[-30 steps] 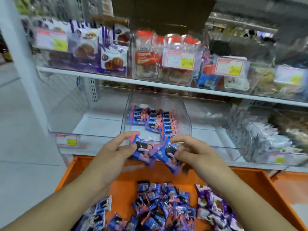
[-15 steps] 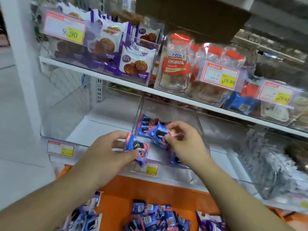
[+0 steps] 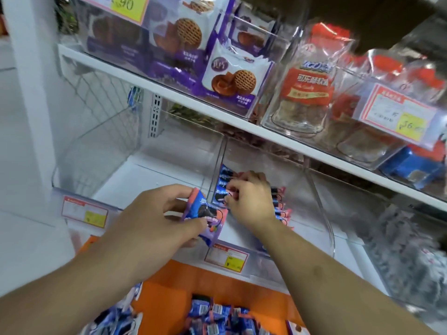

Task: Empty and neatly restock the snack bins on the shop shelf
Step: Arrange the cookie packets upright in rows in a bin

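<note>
the left grip (image 3: 157, 213) pinches a blue snack packet (image 3: 205, 217) above the front edge of the clear bin (image 3: 321, 213) on the lower shelf. the right grip (image 3: 249, 197), inside the bin, pinches another packet (image 3: 222, 189) at the row's back left end.

Seen from a single head-worn wide-angle view, looking forward and down from close in front of the shop shelf (image 3: 242, 124), with lines bowed toward the frame edges. Faces the lower shelf's front edge, near enough for both forearms to enter from the bottom corners. Takes in the upper shelf's bins across the top and an orange crate (image 3: 169, 296) along the bottom edge.
</note>
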